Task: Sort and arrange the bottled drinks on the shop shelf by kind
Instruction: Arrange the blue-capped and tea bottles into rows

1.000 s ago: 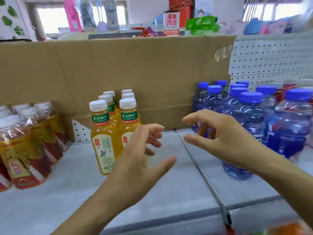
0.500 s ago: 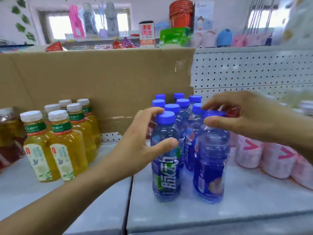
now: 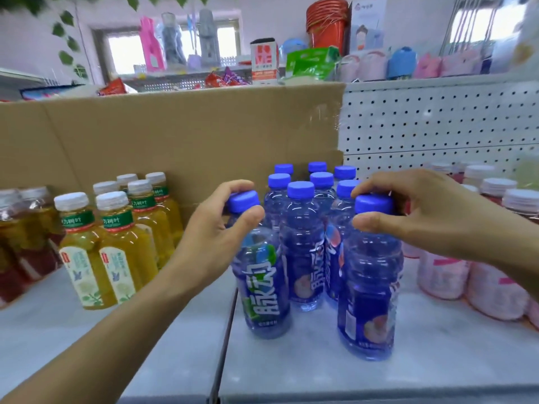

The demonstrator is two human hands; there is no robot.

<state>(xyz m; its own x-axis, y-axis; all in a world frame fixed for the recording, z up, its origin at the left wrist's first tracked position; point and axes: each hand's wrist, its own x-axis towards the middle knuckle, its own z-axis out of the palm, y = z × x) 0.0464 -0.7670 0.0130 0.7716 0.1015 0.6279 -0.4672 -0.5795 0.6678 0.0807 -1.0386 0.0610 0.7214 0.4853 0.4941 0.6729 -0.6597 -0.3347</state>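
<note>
Several blue bottles with blue caps stand in rows on the grey shelf (image 3: 291, 371). My left hand (image 3: 215, 237) grips the cap and neck of the front-left blue bottle (image 3: 265, 290), which leans slightly left. My right hand (image 3: 431, 217) pinches the cap of the front-right blue bottle (image 3: 370, 301), which stands upright. Between them another blue bottle (image 3: 302, 249) stands untouched, with more rows (image 3: 320, 182) behind it.
Yellow tea bottles (image 3: 108, 252) with white caps stand to the left, dark red tea bottles (image 3: 20, 243) beyond them. Pink bottles (image 3: 472, 281) stand at the right. A cardboard sheet (image 3: 175, 141) and white pegboard (image 3: 437, 126) back the shelf.
Both hands have closed onto the caps of the two front blue bottles. The view has swung right from the yellow teas and moved closer to the blue bottles.
</note>
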